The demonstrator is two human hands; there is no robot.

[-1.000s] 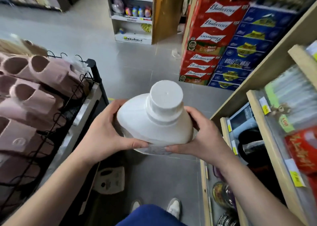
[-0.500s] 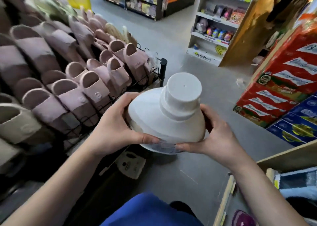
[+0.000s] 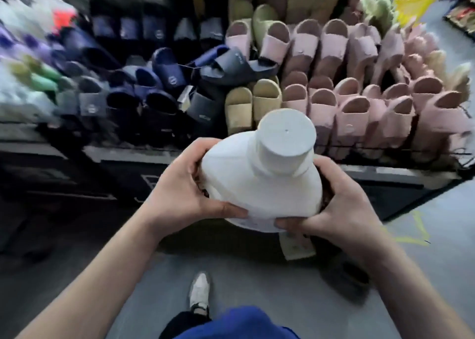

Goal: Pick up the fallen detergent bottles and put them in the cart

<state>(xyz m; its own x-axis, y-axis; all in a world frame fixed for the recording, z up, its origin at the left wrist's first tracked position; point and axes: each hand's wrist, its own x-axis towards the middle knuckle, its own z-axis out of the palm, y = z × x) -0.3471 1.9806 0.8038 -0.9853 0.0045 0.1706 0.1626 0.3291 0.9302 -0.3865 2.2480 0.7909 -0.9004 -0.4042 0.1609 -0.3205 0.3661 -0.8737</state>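
Observation:
I hold a large white detergent bottle (image 3: 262, 184) upright in front of my chest, its wide round cap facing the camera. My left hand (image 3: 185, 192) grips its left side, thumb along the lower front. My right hand (image 3: 341, 207) grips its right side, fingers curled under the base edge. No cart shows in the head view.
A low rack (image 3: 385, 171) full of slippers stands right in front: pink ones (image 3: 359, 102) on the right, beige (image 3: 252, 102) in the middle, dark blue (image 3: 159, 81) on the left. Grey floor (image 3: 257, 274) lies below, with my white shoe (image 3: 199, 291) on it and a yellow marking at right.
My view has swung left, away from the beer cases and wooden shelves, and now faces the slipper rack. Both hands keep the same hold on the bottle.

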